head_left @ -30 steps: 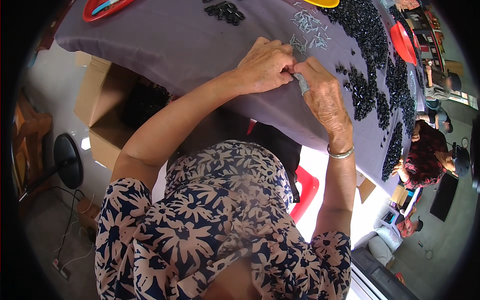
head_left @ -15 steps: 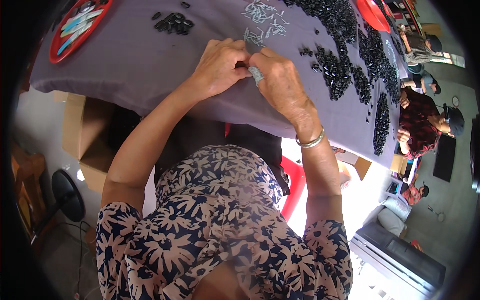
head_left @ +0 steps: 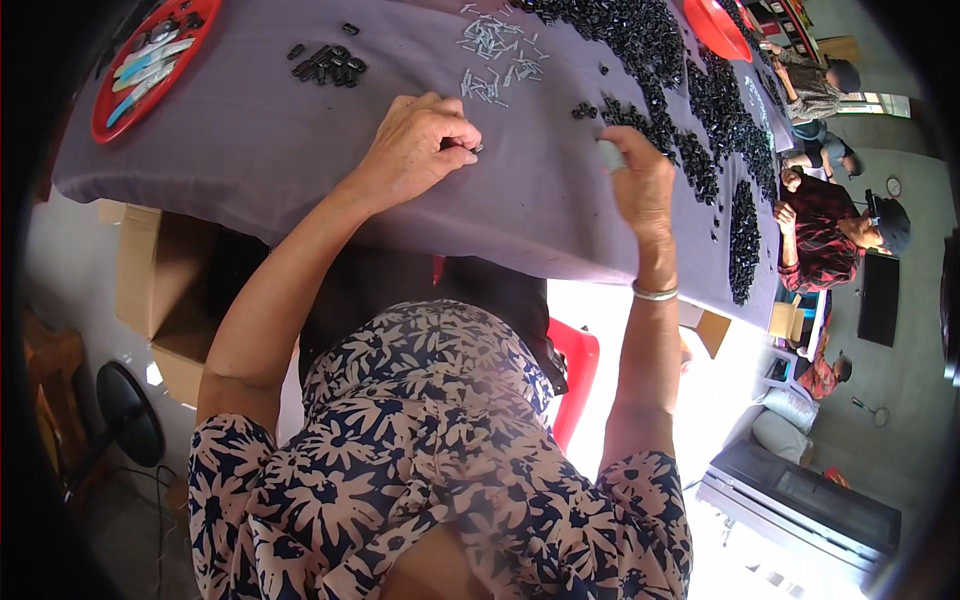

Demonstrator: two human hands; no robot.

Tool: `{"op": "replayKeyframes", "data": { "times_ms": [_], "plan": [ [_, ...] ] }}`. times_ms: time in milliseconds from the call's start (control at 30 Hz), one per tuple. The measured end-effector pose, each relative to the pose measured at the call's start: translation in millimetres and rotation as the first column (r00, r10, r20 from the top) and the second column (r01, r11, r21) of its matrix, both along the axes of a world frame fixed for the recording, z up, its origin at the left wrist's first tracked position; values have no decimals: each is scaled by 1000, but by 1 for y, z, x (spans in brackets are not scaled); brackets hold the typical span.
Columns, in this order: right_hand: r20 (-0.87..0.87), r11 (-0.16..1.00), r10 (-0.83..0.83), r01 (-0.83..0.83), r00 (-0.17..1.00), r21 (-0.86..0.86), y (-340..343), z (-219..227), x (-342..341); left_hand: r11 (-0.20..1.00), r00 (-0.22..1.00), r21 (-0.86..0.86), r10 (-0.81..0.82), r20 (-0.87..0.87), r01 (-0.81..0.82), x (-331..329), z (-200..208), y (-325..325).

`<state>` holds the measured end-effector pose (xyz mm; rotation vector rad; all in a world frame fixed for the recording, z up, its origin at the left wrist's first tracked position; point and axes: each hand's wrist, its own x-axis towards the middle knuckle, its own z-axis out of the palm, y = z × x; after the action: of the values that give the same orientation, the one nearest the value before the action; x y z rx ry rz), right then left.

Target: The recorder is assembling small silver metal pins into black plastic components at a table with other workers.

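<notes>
Two hands work over a table [head_left: 300,150] draped in a grey-purple cloth, and we place everything else by that table. Our left hand [head_left: 415,145] rests on the cloth near the table's middle, fingers curled shut, pinching a small dark part [head_left: 477,148] between thumb and forefinger. Our right hand [head_left: 640,180] sits to its right, apart from it, fingers bent around a pale grey piece [head_left: 610,153]; we wear a silver bangle [head_left: 655,293] on that wrist.

Just beyond the left hand, toward the table's far edge, lies a scatter of small silver metal pieces [head_left: 497,45]. Farther left on the cloth sits a small cluster of black parts [head_left: 330,65], and at the table's far left corner a red tray [head_left: 150,60] holds pale oblong pieces. A long band of black parts [head_left: 700,90] runs along the table's right side, past the right hand, with another red tray [head_left: 715,25] at its far end.

Below the table's left edge we see a cardboard box [head_left: 150,290] on the floor and a black round stand base [head_left: 130,410]. Under the near edge, a red stool [head_left: 575,365] shows. Beyond the table's right end, other people [head_left: 830,230] sit close by.
</notes>
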<state>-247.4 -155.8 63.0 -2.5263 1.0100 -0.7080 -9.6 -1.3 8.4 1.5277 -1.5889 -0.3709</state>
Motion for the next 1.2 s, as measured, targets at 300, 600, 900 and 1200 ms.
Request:
{"op": "replayKeyframes", "data": {
  "times_ms": [300,600,900,1200],
  "plan": [
    [-222,958,88,-143,971,-247,-51,-3,-25,999,999,-41,-16,40,18,1,-1,-2],
    [-386,946,66,-180,920,-269,-45,1,-14,999,998,-29,-13,56,15,1,2,0],
    [-239,991,107,-122,965,-50,-46,6,-13,999,999,-48,-5,51,7,2,-2,-1],
    [-231,985,163,-171,959,-14,-46,-6,7,1000,999,-18,-6,52,7,1,1,-1]
  ]
}}
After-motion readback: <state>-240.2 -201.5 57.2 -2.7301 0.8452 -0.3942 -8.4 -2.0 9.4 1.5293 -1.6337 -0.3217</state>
